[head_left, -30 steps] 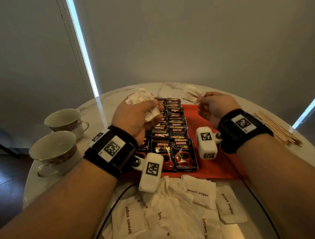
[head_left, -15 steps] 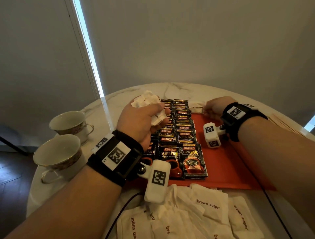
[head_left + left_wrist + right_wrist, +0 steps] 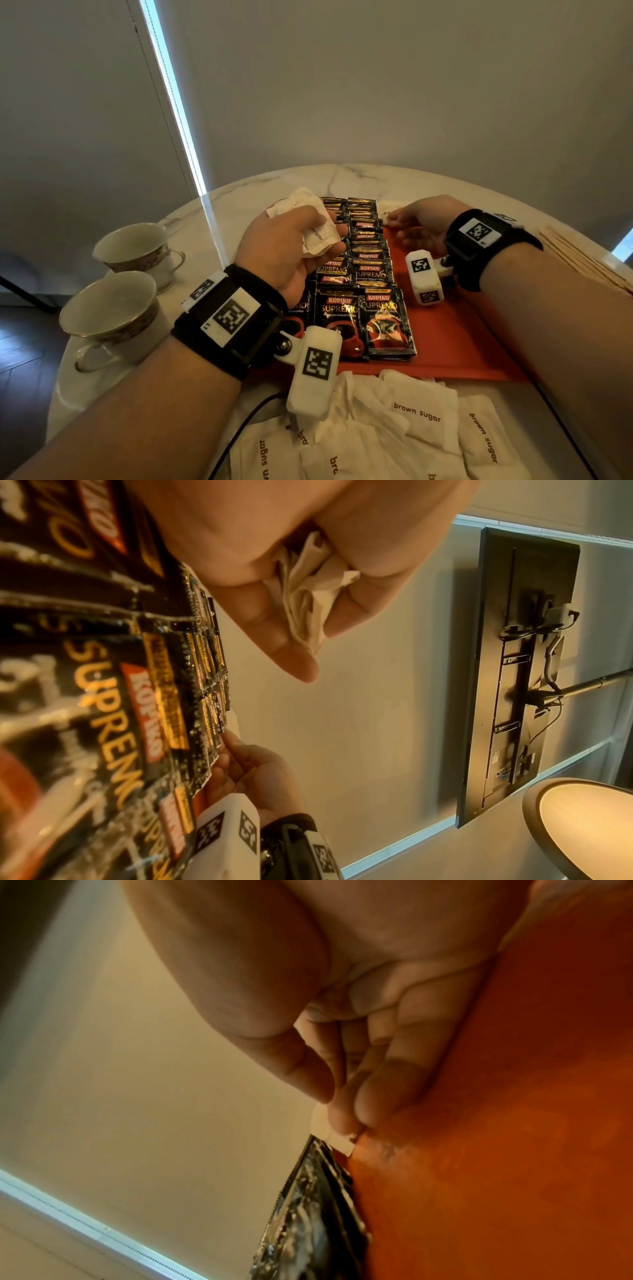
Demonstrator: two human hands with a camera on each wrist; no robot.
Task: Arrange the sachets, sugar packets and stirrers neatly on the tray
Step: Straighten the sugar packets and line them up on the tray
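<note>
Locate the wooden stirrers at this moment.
In the head view the wooden stirrers lie in a bundle on the marble table, at the far right, off the orange tray, beyond the right forearm.

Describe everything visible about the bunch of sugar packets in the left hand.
The bunch of sugar packets is several white, crumpled paper packets; one reads "sugar" in brown print. The left hand holds them in a curled grip above the coffee sachets on the orange tray, packet ends sticking out past the fingers. The left wrist view shows their folded edges squeezed between thumb and fingers.
</note>
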